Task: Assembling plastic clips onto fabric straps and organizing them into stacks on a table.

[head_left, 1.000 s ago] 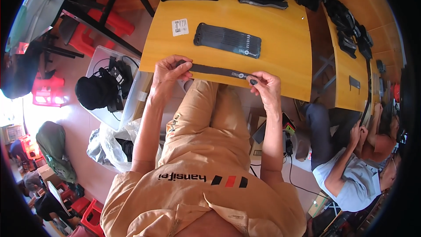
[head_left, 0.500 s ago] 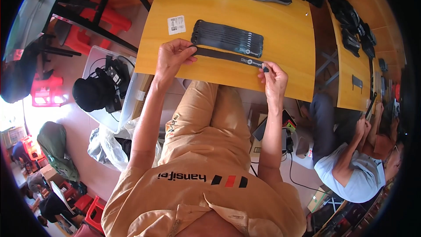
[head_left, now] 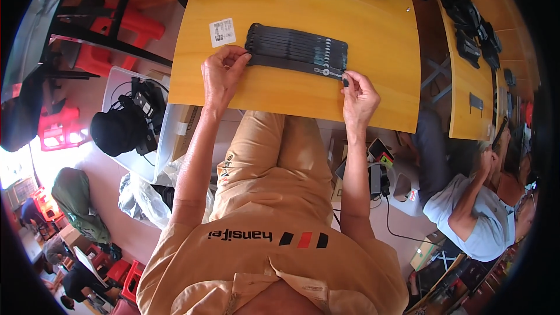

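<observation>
Both hands' fingers pinch the black strap (head_left: 294,65) ends; it lies left-right.

Bright, even daylight fills the scene, and the yellow counter (head_left: 303,17) is well lit with only a mild sheen and no harsh glare. Shadows are soft: a faint one lies under the left hand (head_left: 221,73) and another under the right hand (head_left: 359,96). At the far left edge a patch of floor is blown out to near white. The fisheye lens bends the counter's straight edges into curves, and a black ring closes off the corners. The centre is sharp; toward the rim detail smears and darkens, so people sitting at lower left and at right look soft and compressed.
</observation>
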Tool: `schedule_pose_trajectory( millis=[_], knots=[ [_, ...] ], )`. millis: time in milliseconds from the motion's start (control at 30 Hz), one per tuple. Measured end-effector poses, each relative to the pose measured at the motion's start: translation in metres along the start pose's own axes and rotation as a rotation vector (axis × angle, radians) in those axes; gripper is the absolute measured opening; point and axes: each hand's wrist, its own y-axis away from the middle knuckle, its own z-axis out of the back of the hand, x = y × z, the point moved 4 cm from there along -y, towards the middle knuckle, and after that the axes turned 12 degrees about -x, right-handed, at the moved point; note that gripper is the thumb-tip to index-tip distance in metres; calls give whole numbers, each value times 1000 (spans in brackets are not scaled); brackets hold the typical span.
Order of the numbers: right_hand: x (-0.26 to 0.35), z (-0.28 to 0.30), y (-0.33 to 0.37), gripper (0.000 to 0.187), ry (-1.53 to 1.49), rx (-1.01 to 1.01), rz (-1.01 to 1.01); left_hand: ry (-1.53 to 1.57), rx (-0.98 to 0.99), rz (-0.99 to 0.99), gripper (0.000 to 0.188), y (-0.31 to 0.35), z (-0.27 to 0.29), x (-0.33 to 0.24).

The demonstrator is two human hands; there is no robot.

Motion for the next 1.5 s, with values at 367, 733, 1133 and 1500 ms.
schedule_pose_trajectory(
  millis=[367,733,1133,1500],
  knots=[
    [1,-2,-3,8,93,-22,90,-42,-57,-45,10,-2,-4,2],
    [-2,-2,-3,9,97,-36,80,-34,-51,-33,11,-3,-5,3],
    [-3,-3,-3,8,119,-52,97,-68,-48,-83,9,-4,-6,4],
    [-1,-4,-3,8,147,-46,132,-80,-64,-94,10,-5,-7,4]
  ],
)
